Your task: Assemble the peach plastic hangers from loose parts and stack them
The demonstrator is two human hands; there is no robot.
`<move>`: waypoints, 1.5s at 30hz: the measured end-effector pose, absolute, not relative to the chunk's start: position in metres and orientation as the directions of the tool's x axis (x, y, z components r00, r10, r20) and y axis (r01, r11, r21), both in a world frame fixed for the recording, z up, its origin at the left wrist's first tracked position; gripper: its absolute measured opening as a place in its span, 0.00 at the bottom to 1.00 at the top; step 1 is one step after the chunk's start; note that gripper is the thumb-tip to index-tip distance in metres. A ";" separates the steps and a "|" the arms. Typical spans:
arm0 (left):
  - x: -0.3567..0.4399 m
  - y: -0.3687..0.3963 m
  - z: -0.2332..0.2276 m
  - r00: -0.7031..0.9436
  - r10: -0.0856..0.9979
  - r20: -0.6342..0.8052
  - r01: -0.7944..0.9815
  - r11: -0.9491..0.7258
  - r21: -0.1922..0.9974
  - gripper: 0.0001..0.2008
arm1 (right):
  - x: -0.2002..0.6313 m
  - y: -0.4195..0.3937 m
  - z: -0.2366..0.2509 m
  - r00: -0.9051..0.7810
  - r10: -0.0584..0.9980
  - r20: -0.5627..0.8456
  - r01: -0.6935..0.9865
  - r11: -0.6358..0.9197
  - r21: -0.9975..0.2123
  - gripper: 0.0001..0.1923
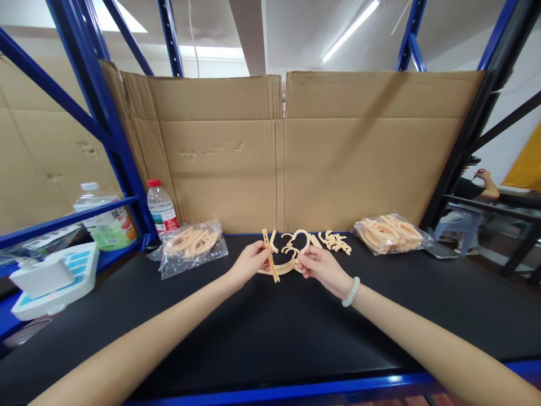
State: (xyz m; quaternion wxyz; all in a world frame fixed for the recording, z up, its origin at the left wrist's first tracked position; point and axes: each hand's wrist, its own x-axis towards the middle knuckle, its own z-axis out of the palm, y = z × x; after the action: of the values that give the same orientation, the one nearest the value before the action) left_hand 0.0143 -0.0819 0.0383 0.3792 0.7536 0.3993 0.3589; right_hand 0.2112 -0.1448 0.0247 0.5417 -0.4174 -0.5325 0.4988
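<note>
My left hand (249, 263) is closed on a narrow beige plastic bar (274, 269), held nearly upright with a slight tilt. My right hand (323, 269), with a beaded bracelet on its wrist, pinches a beige curved hook (301, 232) that looks like the hook of a hanger. Between and just behind my hands, a curved beige strip (284, 268) and more hooks are partly hidden by my fingers. A pile of small beige parts (337, 242) lies on the black table beyond my right hand.
Clear bags of beige plastic parts lie at the left (192, 243) and right (389, 233). A red-capped bottle (161, 208), a larger bottle (105, 223) and a white power strip (54, 285) stand left. Cardboard (220, 163) walls the back. A phone (440, 251) lies right; a person sits beyond.
</note>
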 end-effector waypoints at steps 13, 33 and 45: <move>0.018 -0.123 0.009 0.303 0.877 0.372 -0.060 -0.372 0.926 0.12 | 0.213 -0.167 0.018 -0.249 0.967 0.053 -0.218 -0.003 -0.976 0.17; 0.019 -0.135 0.011 0.351 0.866 0.356 -0.013 -0.375 0.927 0.12 | 0.214 -0.169 0.015 -0.277 0.959 -0.054 -0.239 -0.123 -0.963 0.15; 0.022 -0.133 0.009 0.391 0.846 0.362 -0.017 -0.387 0.922 0.09 | 0.209 -0.170 0.013 -0.142 0.990 -0.020 -0.122 -0.037 -0.992 0.19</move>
State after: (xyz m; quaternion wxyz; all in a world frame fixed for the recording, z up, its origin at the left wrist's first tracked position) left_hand 0.0221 -0.1333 0.0095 0.4657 0.6919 0.2994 0.4634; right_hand 0.2085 -0.1704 0.0134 0.4865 -0.4385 -0.4947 0.5712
